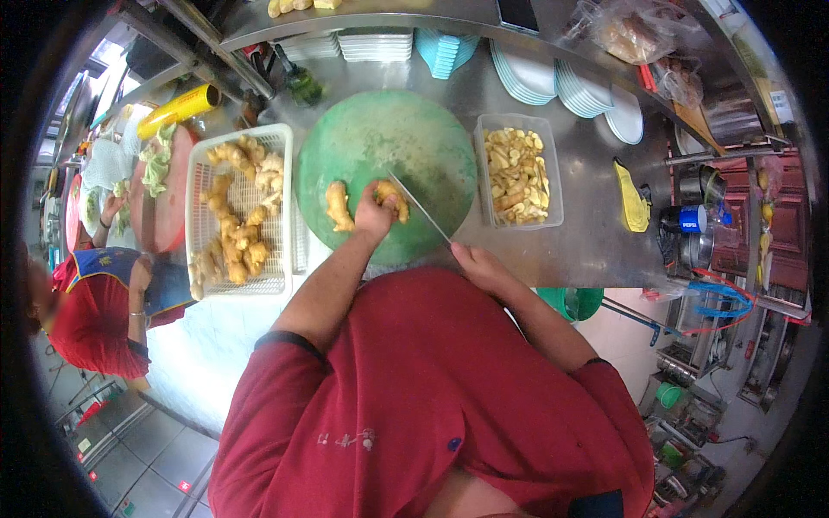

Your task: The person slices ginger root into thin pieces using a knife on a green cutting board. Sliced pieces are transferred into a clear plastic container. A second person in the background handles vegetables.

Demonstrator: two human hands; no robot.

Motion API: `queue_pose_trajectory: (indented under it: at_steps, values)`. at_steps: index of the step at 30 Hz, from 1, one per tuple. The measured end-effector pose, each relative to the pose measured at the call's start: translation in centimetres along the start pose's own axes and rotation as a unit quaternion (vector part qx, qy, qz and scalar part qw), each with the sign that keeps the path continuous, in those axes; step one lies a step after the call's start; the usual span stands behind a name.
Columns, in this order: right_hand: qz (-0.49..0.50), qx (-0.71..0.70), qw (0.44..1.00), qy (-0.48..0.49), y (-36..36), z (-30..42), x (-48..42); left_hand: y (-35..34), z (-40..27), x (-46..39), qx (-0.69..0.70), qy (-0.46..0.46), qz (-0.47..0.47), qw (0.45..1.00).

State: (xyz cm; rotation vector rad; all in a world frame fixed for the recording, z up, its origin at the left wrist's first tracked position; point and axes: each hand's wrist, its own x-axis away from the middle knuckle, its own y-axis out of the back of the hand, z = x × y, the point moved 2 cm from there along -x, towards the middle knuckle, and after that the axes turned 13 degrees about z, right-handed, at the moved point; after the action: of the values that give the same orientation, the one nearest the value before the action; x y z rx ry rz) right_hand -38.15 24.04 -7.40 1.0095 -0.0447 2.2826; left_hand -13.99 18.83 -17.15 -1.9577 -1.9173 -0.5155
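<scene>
My left hand (375, 212) grips a piece of ginger root (394, 199) on the round green cutting board (388, 136). Around the handle of a knife (421, 207) my right hand (478, 264) is closed; the blade points up and left, its tip end beside the held ginger. Another ginger root (339, 207) lies on the board just left of my left hand. Whole ginger roots fill part of a white plastic basket (288, 194) at the left. Cut ginger pieces (516, 175) lie in a clear plastic container (555, 194) to the right of the board.
Stacked white plates (523, 71), light-blue dishes (445, 52) and a green bottle (301, 84) stand behind the board. A yellow cloth or packet (631, 197) lies at the right. A co-worker (103, 304) stands at the left by a red cutting board (158, 207). A metal shelf (388, 14) crosses above.
</scene>
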Motion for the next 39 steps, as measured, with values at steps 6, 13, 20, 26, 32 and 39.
queue_pose_trajectory:
  at_steps: [6,13,20,26,32,39]
  values:
    - [-0.060,0.022,0.998,-0.003,-1.0,-1.0,-5.1,0.8,0.4,0.1,0.002,-0.028,0.035,0.999]
    - [-0.027,-0.060,0.998,-0.007,0.7,0.8,-2.0,1.5,-0.3,0.9,0.021,-0.041,0.074,0.996]
    - [0.027,-0.026,0.998,-0.045,0.5,0.0,-0.5,1.6,-0.7,1.1,-0.025,-0.042,0.078,0.996]
    - [-0.006,-0.014,1.000,-0.021,0.2,1.3,-1.1,2.1,-1.0,0.5,-0.107,-0.051,0.095,0.988]
    - [-0.041,-0.032,0.999,-0.016,-0.1,0.0,-5.2,3.0,1.3,-0.4,-0.254,-0.176,0.052,0.950]
    - [0.009,-0.054,0.997,-0.061,0.2,-0.3,-3.6,1.0,1.4,0.7,-0.050,-0.045,0.015,0.998]
